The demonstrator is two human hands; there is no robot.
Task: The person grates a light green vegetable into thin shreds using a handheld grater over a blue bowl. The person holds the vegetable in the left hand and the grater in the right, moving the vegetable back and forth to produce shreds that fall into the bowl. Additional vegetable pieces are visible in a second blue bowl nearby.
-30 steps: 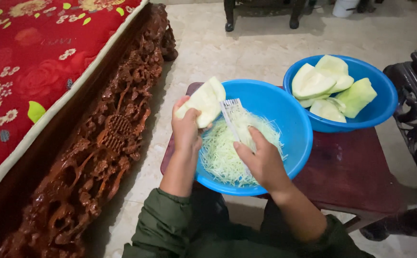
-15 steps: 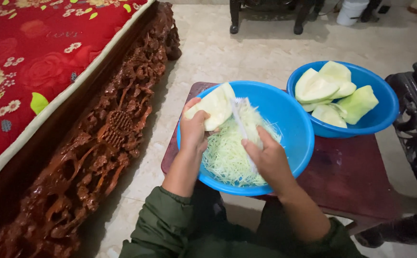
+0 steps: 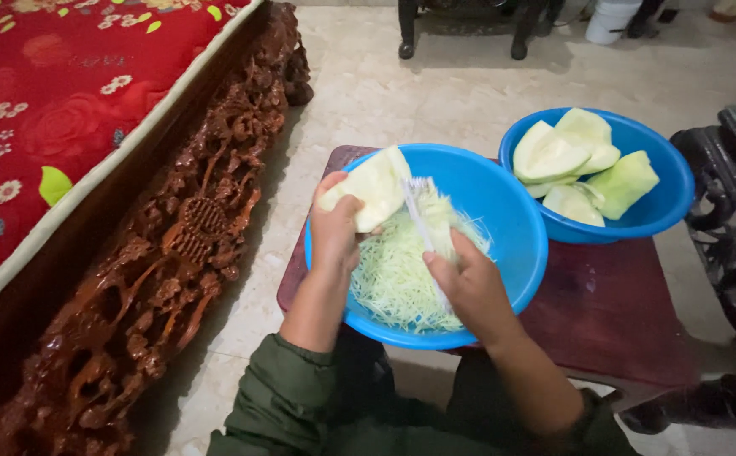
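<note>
My left hand (image 3: 334, 232) grips a pale green peeled fruit piece (image 3: 372, 187) over the near blue bowl (image 3: 503, 211). My right hand (image 3: 469, 283) holds a shredder tool (image 3: 423, 219) whose blade rests against the fruit piece. A heap of fine pale shreds (image 3: 397, 283) lies in this bowl, under both hands. A second blue bowl (image 3: 668, 207) behind and to the right holds several peeled fruit pieces (image 3: 566, 156). Both bowls stand on a dark red low table (image 3: 613, 321).
A carved dark wooden frame (image 3: 174, 245) with a red flowered cushion (image 3: 39, 110) runs along the left. Carved dark furniture (image 3: 735, 245) stands at the right edge. Pale tiled floor (image 3: 435, 93) lies beyond, with furniture legs and a white bucket (image 3: 608, 21) at the top.
The view has shifted slightly. My right hand has drawn the shredder a little down and toward me along the fruit piece; my left hand still holds the piece over the bowl.
</note>
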